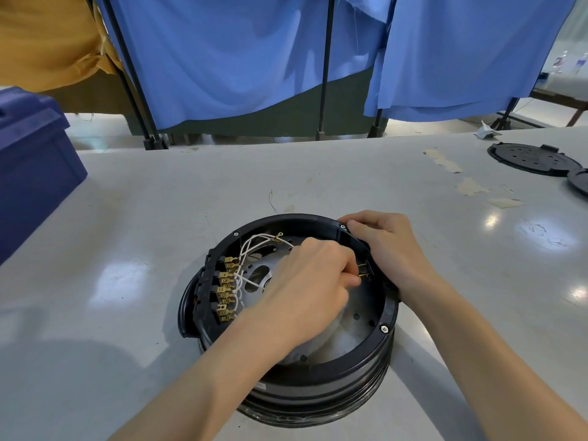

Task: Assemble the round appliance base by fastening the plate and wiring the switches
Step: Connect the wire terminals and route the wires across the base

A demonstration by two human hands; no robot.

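The round black appliance base (321, 386) stands open side up on the grey table. Inside lies a silver metal plate (353, 332) with holes. A black switch block with several brass terminals (224, 292) lines the left inner wall, and white wires (254, 243) run across from it. My left hand (305, 288) reaches inside with fingers curled, pinching something small at the brass terminals (364, 271) on the right inner wall; what it pinches is hidden. My right hand (388, 249) grips the right rim of the base.
A dark blue plastic bin (31, 173) sits at the table's left. Two black round covers (534, 159) lie at the far right. Tape scraps (471, 186) and a short loose wire (272, 200) lie on the table behind the base. Blue curtains on stands hang beyond the table's far edge.
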